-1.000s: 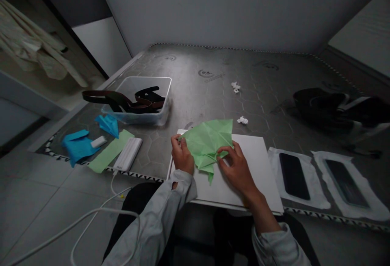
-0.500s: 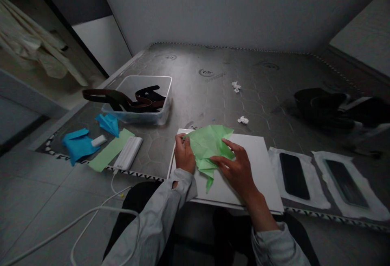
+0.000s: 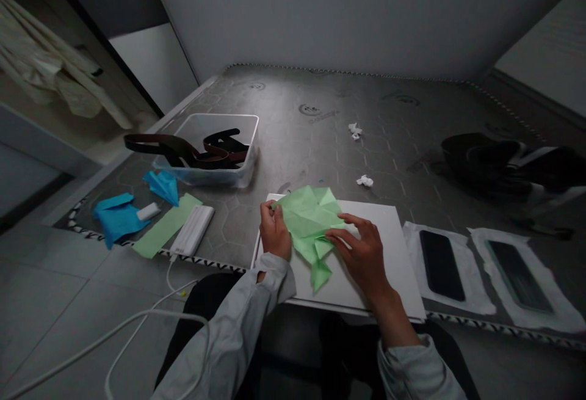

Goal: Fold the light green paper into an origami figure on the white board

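Note:
A creased, partly folded sheet of light green paper [image 3: 309, 220] is held above a white box [image 3: 379, 247] at the near edge of the mattress. My left hand [image 3: 275, 233] pinches the paper's left corner between thumb and fingers. On the opposite side, my right hand [image 3: 361, 247] has its thumb and fingertips closed on the paper's right edge. A narrow pointed flap hangs from the lower end of the paper, over the box. The underside of the paper is hidden.
Left, a clear plastic tub [image 3: 249, 171] holds brown belts [image 3: 183, 149]. Blue folded papers [image 3: 119, 220], a green strip [image 3: 167, 229] and a white power bank [image 3: 195, 231] with a cable lie nearer. Two phones [image 3: 442, 265] rest on white wrappers at right. Crumpled white tissues [image 3: 365, 181] lie beyond the box.
The green paper has shifted and tilted slightly, and its lower flap now spreads wider. My right hand has moved a little to the right along the paper's edge.

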{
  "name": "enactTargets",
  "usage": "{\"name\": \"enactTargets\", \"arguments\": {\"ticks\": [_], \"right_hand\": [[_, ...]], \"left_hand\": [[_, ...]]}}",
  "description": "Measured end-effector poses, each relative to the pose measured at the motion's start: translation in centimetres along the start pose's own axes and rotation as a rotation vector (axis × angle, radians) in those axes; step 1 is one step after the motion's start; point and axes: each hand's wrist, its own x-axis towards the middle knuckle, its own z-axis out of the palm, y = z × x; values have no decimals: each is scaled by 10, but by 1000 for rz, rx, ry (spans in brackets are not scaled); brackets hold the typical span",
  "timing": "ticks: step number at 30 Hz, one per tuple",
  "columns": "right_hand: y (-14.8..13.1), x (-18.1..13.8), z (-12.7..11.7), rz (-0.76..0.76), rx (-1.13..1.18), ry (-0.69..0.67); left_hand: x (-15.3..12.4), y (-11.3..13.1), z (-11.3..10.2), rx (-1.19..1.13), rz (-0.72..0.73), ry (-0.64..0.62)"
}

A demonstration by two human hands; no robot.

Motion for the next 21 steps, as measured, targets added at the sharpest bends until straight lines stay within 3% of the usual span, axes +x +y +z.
{"name": "enactTargets", "arguments": {"ticks": [8, 17, 21], "right_hand": [[-1, 2, 4, -58, 142, -143], [-2, -10, -1, 10, 266, -314], [-2, -11, -1, 27, 248, -316]], "left_hand": [[4, -1, 0, -90, -51, -19], [6, -3, 1, -132, -50, -16], [6, -4, 1, -129, -47, 6]]}}
